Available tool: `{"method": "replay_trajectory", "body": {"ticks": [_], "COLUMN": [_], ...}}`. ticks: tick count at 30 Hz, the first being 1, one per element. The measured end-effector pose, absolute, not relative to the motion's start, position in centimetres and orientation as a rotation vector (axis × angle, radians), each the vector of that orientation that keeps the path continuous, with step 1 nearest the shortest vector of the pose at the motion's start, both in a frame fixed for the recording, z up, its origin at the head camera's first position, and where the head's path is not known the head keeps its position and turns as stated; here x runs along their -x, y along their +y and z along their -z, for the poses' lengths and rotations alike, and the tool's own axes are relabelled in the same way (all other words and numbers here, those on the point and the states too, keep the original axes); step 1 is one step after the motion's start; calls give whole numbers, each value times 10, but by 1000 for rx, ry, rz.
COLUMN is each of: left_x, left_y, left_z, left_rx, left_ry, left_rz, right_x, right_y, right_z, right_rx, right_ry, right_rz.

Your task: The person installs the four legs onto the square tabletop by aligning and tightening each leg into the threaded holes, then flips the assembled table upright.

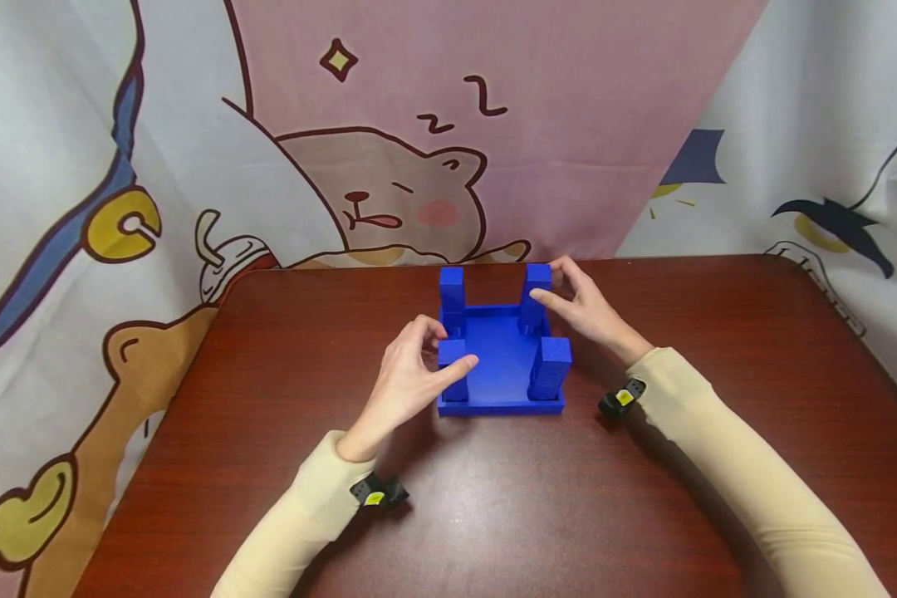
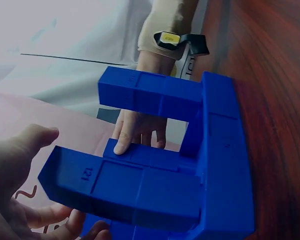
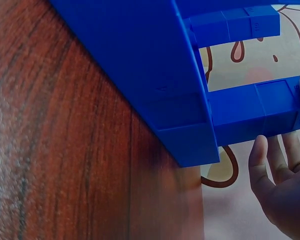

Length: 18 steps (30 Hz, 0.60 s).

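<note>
A square blue tray point(image 1: 501, 409) has an upright square blue post at each corner. My left hand point(image 1: 407, 365) is spread around the near-left post point(image 2: 120, 185), which bears the raised number 121. In the left wrist view, that thumb stands apart from the post while the fingertips are close under it. My right hand point(image 1: 586, 307) pinches the top of the far-right post point(image 1: 536, 291), thumb on its front face and fingers behind. The near-right post point(image 1: 551, 365) and far-left post point(image 1: 452, 291) stand with no hand on them.
The tray sits on a dark red-brown wooden table point(image 1: 269, 415), toward its back edge. Behind hangs a printed cloth point(image 1: 568, 124) with a sleeping bear. Each sleeve cuff carries a small black strap with a yellow mark.
</note>
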<state>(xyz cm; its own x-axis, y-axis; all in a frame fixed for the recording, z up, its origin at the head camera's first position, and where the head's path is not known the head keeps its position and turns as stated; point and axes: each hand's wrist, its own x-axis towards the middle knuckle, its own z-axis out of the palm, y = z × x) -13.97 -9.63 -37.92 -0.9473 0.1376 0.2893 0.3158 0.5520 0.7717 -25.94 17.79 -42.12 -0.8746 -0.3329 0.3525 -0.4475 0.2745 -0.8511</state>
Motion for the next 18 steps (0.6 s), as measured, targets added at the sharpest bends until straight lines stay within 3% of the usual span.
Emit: {"method": "replay_trajectory", "body": {"ticks": [12,18], "left_x": [139,139], "left_y": [-95,-97], "left_z": [381,380], "left_rx": [359,413], "left_ry": [-2559,-2534], "left_rz": [1334,1397], "right_x": [259,240], "right_y": [178,170], "right_z": [421,394], "right_rx": [-736,-734], "right_ry": [-2442,-2472], "right_rz": [-1654,-1626]}}
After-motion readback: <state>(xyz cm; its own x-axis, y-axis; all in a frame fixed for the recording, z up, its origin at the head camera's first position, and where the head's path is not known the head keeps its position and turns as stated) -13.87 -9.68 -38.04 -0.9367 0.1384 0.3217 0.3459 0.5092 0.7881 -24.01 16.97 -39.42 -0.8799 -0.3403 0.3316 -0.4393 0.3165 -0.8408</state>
